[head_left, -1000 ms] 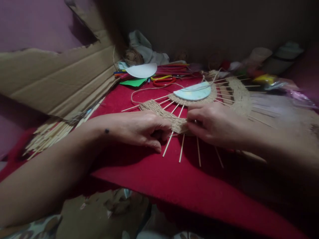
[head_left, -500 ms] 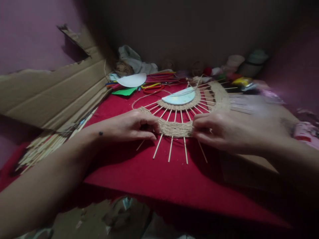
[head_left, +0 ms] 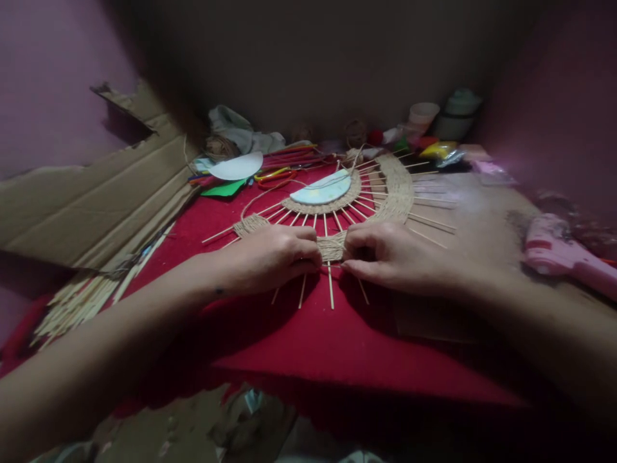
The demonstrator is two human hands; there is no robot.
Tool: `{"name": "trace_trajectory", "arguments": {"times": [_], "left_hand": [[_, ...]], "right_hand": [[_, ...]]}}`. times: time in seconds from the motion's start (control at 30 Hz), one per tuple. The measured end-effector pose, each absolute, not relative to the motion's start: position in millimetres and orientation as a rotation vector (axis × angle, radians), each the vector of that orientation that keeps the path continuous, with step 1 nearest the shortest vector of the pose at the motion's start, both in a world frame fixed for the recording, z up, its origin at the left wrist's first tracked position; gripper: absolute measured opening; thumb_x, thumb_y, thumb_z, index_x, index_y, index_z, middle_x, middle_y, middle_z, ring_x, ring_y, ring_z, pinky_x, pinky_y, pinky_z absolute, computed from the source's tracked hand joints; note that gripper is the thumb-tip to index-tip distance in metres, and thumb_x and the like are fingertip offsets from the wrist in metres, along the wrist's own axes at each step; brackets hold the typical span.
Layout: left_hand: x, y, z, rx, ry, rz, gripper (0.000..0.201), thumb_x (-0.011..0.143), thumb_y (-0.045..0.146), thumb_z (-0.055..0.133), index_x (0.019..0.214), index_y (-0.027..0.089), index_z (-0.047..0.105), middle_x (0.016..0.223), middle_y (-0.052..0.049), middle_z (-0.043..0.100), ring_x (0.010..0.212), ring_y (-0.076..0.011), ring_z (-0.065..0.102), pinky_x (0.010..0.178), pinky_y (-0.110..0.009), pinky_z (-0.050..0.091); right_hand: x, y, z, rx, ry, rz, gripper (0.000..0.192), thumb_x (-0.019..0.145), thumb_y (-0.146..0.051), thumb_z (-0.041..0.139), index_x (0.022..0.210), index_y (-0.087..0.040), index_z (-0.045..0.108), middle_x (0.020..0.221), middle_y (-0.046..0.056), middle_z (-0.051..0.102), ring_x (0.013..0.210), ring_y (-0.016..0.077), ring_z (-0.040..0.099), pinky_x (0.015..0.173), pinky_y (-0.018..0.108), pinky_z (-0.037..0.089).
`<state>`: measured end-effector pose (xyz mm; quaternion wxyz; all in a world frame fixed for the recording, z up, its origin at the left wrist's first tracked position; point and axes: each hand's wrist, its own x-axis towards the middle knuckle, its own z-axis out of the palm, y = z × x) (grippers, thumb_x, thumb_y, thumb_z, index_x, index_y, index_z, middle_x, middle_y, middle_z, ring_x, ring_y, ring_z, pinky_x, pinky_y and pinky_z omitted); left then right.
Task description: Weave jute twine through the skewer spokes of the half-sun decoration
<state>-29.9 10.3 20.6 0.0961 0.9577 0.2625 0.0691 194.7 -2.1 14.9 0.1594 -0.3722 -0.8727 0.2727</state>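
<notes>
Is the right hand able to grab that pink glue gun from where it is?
Probably yes. The pink glue gun lies in the open beside the right hand with nothing between them, though that hand is pinching the woven band.

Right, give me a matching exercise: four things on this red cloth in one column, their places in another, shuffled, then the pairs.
Things:
1 glue gun
2 cardboard
3 pale half-disc
4 scissors

Places:
A left edge, leaning
B centre of the woven fan
C far right
D behind the fan, by green paper

Pairs: 1-C, 2-A, 3-B, 4-D
</notes>
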Motion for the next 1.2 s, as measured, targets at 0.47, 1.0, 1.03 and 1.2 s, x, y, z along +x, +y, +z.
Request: {"name": "trace_trajectory", "arguments": {"times": [0.47, 1.0, 1.03, 1.2], "left_hand": [[-25, 4, 6, 2.635, 0.753, 0.342, 0.017, 0.090, 0.024, 0.053, 0.087, 0.018, 0.069, 0.083, -0.003, 0.059, 0.072, -0.0100, 0.056, 0.067, -0.019, 0.044], [-31, 4, 11, 2.451, 0.580, 0.263, 0.015, 0.087, 0.018, 0.058, 0.092, 0.022, 0.073, 0.106, -0.005, 0.068, 0.095, -0.0131, 0.063, 0.085, -0.024, 0.050], [-31, 4, 11, 2.450, 0.584, 0.261, 0.015, 0.087, 0.018, 0.059, 0.091, 0.022, 0.073, 0.104, -0.005, 0.069, 0.093, -0.0126, 0.064, 0.083, -0.023, 0.050], [-29, 2, 12, 2.422, 0.583, 0.257, 0.013, 0.085, 0.017, 0.062, 0.089, 0.021, 0.073, 0.097, -0.004, 0.069, 0.086, -0.0112, 0.064, 0.077, -0.019, 0.050]], "right_hand": [[196, -5, 20, -0.836, -2.562, 1.162, 0.015, 0.074, -0.005, 0.054, 0.077, -0.015, 0.065, 0.071, -0.001, 0.063, 0.065, 0.0099, 0.055, 0.057, 0.020, 0.039], [181, -5, 12, -0.431, -3.028, -0.164, 0.026, 0.096, -0.021, 0.042, 0.112, -0.016, 0.062, 0.121, 0.013, 0.059, 0.104, 0.0225, 0.054, 0.078, 0.037, 0.045], [181, -4, 12, -0.390, -3.046, -0.254, 0.026, 0.096, -0.021, 0.041, 0.112, -0.016, 0.061, 0.119, 0.013, 0.060, 0.101, 0.0220, 0.055, 0.077, 0.037, 0.045], [185, -2, 7, -0.308, -3.074, -0.447, 0.029, 0.099, -0.023, 0.034, 0.113, -0.015, 0.058, 0.110, 0.011, 0.061, 0.092, 0.0201, 0.055, 0.074, 0.036, 0.044]]}}
